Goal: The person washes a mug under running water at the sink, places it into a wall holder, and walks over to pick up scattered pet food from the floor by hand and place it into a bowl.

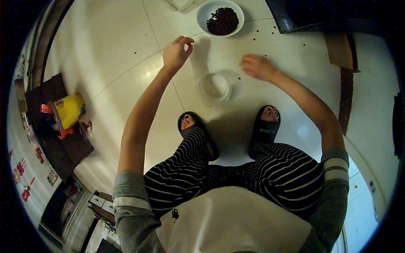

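Observation:
My left hand (pixel 177 54) hovers over the tiled floor, below and left of a white bowl (pixel 201 23). Its fingers are loosely curled, with a gap to the thumb, and I see nothing between them. The bowl holds a heap of small dark pieces (pixel 223 22), like beans or seeds. My right hand (pixel 257 67) is smeared by motion, so its grip cannot be made out; it is right of and above a clear round container (pixel 228 93). That container stands on the floor in front of my feet, apart from both hands. Its contents are hard to make out.
Several dark bits, such as one piece (pixel 239 78), are scattered on the floor. A black object (pixel 280 23) and a cardboard flap (pixel 341 50) are at upper right. Slippers (pixel 266 128) are on my feet. A yellow item (pixel 69 110) lies on a dark mat at left.

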### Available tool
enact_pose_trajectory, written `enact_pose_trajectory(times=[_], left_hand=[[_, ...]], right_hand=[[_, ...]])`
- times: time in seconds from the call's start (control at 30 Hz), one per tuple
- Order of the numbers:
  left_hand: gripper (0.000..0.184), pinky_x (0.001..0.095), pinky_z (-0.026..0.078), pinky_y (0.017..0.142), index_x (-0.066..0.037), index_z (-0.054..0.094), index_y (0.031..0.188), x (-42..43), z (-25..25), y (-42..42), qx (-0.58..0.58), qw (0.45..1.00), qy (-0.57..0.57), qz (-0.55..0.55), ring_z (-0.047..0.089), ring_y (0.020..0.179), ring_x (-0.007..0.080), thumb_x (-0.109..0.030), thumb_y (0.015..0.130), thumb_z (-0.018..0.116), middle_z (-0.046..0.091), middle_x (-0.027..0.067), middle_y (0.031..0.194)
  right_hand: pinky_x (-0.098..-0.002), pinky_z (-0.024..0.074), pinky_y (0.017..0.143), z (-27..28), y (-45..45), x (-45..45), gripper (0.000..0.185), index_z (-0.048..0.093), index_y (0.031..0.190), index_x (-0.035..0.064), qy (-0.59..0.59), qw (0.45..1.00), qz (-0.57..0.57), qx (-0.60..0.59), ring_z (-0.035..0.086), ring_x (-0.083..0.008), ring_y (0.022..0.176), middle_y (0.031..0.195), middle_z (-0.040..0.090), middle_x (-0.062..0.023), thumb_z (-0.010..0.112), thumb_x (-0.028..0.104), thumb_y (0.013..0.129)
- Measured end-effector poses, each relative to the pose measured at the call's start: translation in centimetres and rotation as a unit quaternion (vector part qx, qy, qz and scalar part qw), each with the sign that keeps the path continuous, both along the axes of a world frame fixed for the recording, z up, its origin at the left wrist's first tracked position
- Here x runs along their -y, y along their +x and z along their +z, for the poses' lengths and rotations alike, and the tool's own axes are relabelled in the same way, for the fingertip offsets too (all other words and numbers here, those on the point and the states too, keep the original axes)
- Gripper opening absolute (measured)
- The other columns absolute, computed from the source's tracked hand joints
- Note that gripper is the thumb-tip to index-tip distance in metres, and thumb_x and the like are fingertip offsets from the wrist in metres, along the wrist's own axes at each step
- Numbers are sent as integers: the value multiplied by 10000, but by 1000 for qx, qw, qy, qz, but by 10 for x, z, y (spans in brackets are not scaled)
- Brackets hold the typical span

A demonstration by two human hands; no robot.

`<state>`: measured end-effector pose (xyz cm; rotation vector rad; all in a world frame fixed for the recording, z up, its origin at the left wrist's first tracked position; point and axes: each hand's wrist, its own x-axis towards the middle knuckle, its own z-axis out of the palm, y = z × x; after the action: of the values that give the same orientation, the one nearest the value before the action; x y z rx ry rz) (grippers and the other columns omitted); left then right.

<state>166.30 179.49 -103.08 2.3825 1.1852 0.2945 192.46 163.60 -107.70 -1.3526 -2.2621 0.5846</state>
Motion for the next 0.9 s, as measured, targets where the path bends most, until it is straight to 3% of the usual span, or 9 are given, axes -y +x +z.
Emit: enact_pose_trajectory(times=[0.03, 0.17, 0.23, 0.33, 0.57, 0.7, 0.77, 0.9], left_hand=[[145, 281, 458, 531, -146, 615, 884, 1, -1, -2, 6, 1000, -4, -12, 571, 562, 160, -153, 739, 608, 604, 4, 831], [136, 304, 459, 541, -155, 604, 869, 8, 3, -13, -2, 1000, -15, 2, 576, 588, 172, -153, 734, 586, 601, -11, 834], [135, 310, 461, 557, -151, 601, 867, 7, 5, -20, -39, 999, -24, 20, 582, 633, 173, -147, 733, 583, 601, -10, 840], [130, 313, 462, 571, -147, 600, 865, 6, 0, -30, -51, 998, -11, 25, 582, 664, 173, -148, 737, 579, 598, -11, 836], [120, 316, 462, 573, -142, 598, 856, 2, -6, -29, -49, 999, -2, 20, 586, 681, 186, -161, 739, 577, 595, -3, 831], [128, 315, 466, 565, -150, 586, 873, 3, -9, -30, -63, 998, -14, 3, 593, 683, 181, -161, 746, 569, 596, -8, 846], [139, 298, 459, 536, -154, 597, 888, 5, -7, -33, -58, 998, 8, -22, 572, 568, 159, -162, 750, 584, 592, -8, 838], [145, 300, 461, 542, -165, 592, 890, 8, -5, -45, -75, 997, 6, -9, 571, 572, 150, -154, 746, 582, 589, -19, 844]], right_hand=[[-355, 476, 711, -7, -3, 7, 104, 551, 825, 62, -65, 995, 67, 43, 534, -249, 855, 873, 535, -76, 498, 133, 771], [-339, 480, 722, -1, -23, 24, 72, 526, 761, 68, -43, 976, 166, 131, 539, -246, 841, 837, 522, -71, 495, 130, 743], [-299, 481, 694, -8, -27, 26, 103, 510, 756, 70, -8, 977, 150, 149, 532, -206, 814, 838, 526, -40, 554, 107, 670], [-348, 493, 693, -6, -28, 25, 61, 513, 749, 73, -43, 979, 142, 140, 536, -238, 856, 837, 519, -69, 485, 122, 726], [-352, 491, 673, -5, -18, 19, 92, 535, 773, 82, -63, 982, 56, 171, 547, -254, 846, 837, 537, -84, 524, 146, 708], [-349, 494, 596, 37, -5, -26, 93, 550, 773, 94, 49, 984, -165, 49, 584, -239, 706, 815, 563, -73, 562, 173, 726], [-321, 486, 567, 70, -4, -60, 90, 561, 774, 92, 120, 958, -251, -66, 593, -204, 666, 805, 576, -56, 598, 164, 732], [-298, 477, 568, 101, -10, -108, 106, 574, 793, 86, 152, 927, -291, -182, 597, -188, 664, 799, 577, -52, 627, 147, 724]])
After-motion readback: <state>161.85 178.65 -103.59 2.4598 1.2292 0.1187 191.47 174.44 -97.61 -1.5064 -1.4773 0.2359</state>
